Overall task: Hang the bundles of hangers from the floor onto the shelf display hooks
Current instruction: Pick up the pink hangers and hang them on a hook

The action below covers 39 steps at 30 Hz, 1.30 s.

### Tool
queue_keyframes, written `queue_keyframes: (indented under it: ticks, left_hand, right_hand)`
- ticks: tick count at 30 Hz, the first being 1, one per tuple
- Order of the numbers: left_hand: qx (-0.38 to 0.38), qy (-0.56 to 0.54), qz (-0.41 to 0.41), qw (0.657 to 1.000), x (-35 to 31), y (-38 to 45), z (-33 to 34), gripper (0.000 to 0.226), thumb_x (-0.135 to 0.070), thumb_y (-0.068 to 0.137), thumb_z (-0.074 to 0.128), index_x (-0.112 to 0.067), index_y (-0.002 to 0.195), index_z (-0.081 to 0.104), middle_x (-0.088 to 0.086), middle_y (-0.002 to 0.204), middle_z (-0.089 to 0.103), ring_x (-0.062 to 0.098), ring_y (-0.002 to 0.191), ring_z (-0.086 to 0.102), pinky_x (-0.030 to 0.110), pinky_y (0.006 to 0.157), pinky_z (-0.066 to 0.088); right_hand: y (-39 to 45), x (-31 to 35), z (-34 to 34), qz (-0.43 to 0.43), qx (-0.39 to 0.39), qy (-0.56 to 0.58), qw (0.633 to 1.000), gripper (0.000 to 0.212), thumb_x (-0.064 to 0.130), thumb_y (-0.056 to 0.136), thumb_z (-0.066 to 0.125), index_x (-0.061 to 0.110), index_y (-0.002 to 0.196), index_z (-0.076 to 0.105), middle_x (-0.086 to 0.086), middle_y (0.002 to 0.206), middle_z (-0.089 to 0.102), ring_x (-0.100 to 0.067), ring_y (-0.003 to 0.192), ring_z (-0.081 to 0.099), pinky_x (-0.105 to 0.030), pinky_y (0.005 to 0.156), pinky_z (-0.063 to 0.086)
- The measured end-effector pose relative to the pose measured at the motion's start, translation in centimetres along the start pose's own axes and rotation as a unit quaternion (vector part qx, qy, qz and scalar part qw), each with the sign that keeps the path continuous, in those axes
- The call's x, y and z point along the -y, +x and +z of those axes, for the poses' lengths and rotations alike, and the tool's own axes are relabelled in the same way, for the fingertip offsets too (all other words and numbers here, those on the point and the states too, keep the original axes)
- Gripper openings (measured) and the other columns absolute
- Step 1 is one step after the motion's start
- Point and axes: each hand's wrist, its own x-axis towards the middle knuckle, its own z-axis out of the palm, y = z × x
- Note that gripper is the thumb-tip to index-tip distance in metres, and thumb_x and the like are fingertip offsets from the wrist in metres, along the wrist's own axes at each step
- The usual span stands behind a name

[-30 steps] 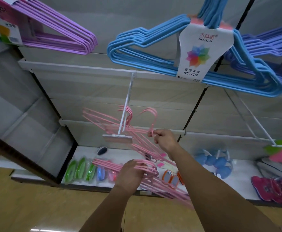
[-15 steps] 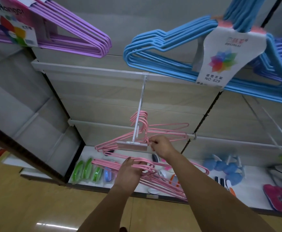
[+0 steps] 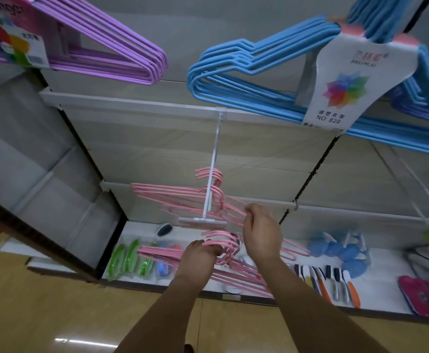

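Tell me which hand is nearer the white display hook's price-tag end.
Right. The right hand sits just beside the display hook tag end, pinching the hung pink hangers; the left hand is below it, gripping a second pink bundle.

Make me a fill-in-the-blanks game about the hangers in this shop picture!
1. The hangers on the white display hook are ____ in colour.
2. The left hand grips a second bundle of ____ hangers.
3. The bundle with the white NO. 829 label is ____.
4. The right hand pinches a ____ hanger.

Missing words: pink, pink, blue, pink
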Motion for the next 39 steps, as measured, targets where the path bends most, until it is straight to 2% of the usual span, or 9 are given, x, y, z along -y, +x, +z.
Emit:
queue_keyframes:
  ticks: [2, 5, 9, 14, 19, 23, 26, 33, 39]
  left_hand:
    - [0.006, -0.007, -0.021, 1.0, -0.8, 0.3, -0.1, 0.034, -0.012, 0.091, 0.046, -0.026, 0.113, 0.067, 0.0, 0.111, 0.068, 0.019, 0.102, 0.059, 0.028, 0.092, 0.045]
    - [0.016, -0.012, -0.054, 0.998, -1.8, 0.6, -0.6, 0.03, -0.014, 0.097, 0.039, -0.018, 0.111, 0.066, 0.005, 0.109, 0.066, 0.021, 0.099, 0.061, 0.033, 0.093, 0.047]
    - [0.0, -0.011, -0.061, 0.998, -3.3, 0.9, -1.4, 0.031, -0.012, 0.097, 0.039, -0.017, 0.118, 0.061, 0.005, 0.119, 0.063, 0.02, 0.108, 0.057, 0.026, 0.095, 0.042]
    - [0.019, -0.04, -0.073, 0.996, -5.3, 1.1, -2.3, 0.027, -0.009, 0.093, 0.042, -0.016, 0.109, 0.063, 0.006, 0.111, 0.065, 0.018, 0.094, 0.057, 0.022, 0.08, 0.039]
    - [-0.04, 0.065, 0.023, 0.997, -5.2, -0.4, -4.0, 0.021, -0.034, 0.093, 0.048, -0.028, 0.11, 0.058, -0.003, 0.11, 0.065, 0.018, 0.1, 0.061, 0.028, 0.086, 0.042]
    - [0.061, 0.096, 0.023, 0.993, -4.3, -1.3, -3.1, 0.039, -0.047, 0.098, 0.032, -0.026, 0.128, 0.046, 0.001, 0.124, 0.057, 0.021, 0.115, 0.049, 0.034, 0.097, 0.035]
    - [0.091, 0.08, 0.021, 0.992, -4.3, -1.5, -2.5, 0.043, -0.047, 0.1, 0.026, -0.024, 0.135, 0.038, 0.003, 0.13, 0.052, 0.021, 0.119, 0.045, 0.035, 0.101, 0.032]
    - [0.013, 0.038, -0.026, 0.999, -3.5, -0.1, -4.1, 0.038, -0.04, 0.103, 0.021, -0.025, 0.123, 0.05, 0.004, 0.115, 0.061, 0.022, 0.112, 0.053, 0.036, 0.102, 0.035]
    - [-0.021, 0.054, -0.055, 0.997, -2.0, 0.7, -6.0, 0.043, -0.039, 0.103, 0.021, -0.023, 0.132, 0.047, 0.003, 0.132, 0.056, 0.021, 0.124, 0.047, 0.033, 0.109, 0.03]
  right_hand:
    - [-2.2, -0.3, -0.8, -0.018, 0.009, 0.003, 1.0, 0.018, 0.016, 0.097, 0.04, 0.017, 0.098, 0.058, 0.001, 0.088, 0.06, -0.018, 0.082, 0.056, -0.028, 0.068, 0.042]
    - [-4.7, -1.4, -1.0, -0.06, 0.125, -0.03, 0.99, 0.023, 0.032, 0.1, 0.034, 0.023, 0.102, 0.054, 0.007, 0.089, 0.058, -0.009, 0.08, 0.054, -0.024, 0.072, 0.043]
    - [-5.8, -2.4, -1.1, -0.129, 0.182, -0.11, 0.969, 0.067, 0.062, 0.086, 0.006, 0.023, 0.12, 0.051, 0.003, 0.111, 0.056, -0.017, 0.104, 0.05, -0.032, 0.093, 0.036]
    - [-5.9, -2.9, -1.5, -0.11, 0.161, -0.124, 0.973, 0.038, 0.041, 0.102, 0.031, 0.019, 0.129, 0.048, -0.002, 0.119, 0.053, -0.02, 0.109, 0.047, -0.032, 0.095, 0.034]
    - [-5.9, -3.5, -1.3, -0.083, 0.164, -0.12, 0.976, 0.038, 0.042, 0.102, 0.027, 0.022, 0.126, 0.049, 0.001, 0.121, 0.054, -0.018, 0.112, 0.047, -0.032, 0.098, 0.035]
    - [-6.3, -4.1, -0.7, -0.083, 0.18, -0.135, 0.971, 0.05, 0.051, 0.099, 0.017, 0.024, 0.12, 0.053, 0.002, 0.116, 0.058, -0.016, 0.106, 0.051, -0.03, 0.092, 0.038]
    - [-6.4, -4.5, -0.4, -0.054, 0.163, -0.109, 0.979, 0.034, 0.041, 0.102, 0.028, 0.022, 0.113, 0.055, 0.001, 0.108, 0.06, -0.013, 0.095, 0.051, -0.027, 0.085, 0.04]
    - [-3.5, -1.8, -0.6, -0.059, 0.121, -0.081, 0.988, 0.031, 0.037, 0.101, 0.034, 0.016, 0.101, 0.056, -0.001, 0.094, 0.057, -0.018, 0.089, 0.05, -0.032, 0.079, 0.041]
    - [-1.8, 0.5, -0.1, -0.07, 0.119, -0.069, 0.988, 0.034, 0.04, 0.1, 0.033, 0.012, 0.105, 0.053, -0.005, 0.101, 0.056, -0.023, 0.095, 0.05, -0.035, 0.079, 0.039]
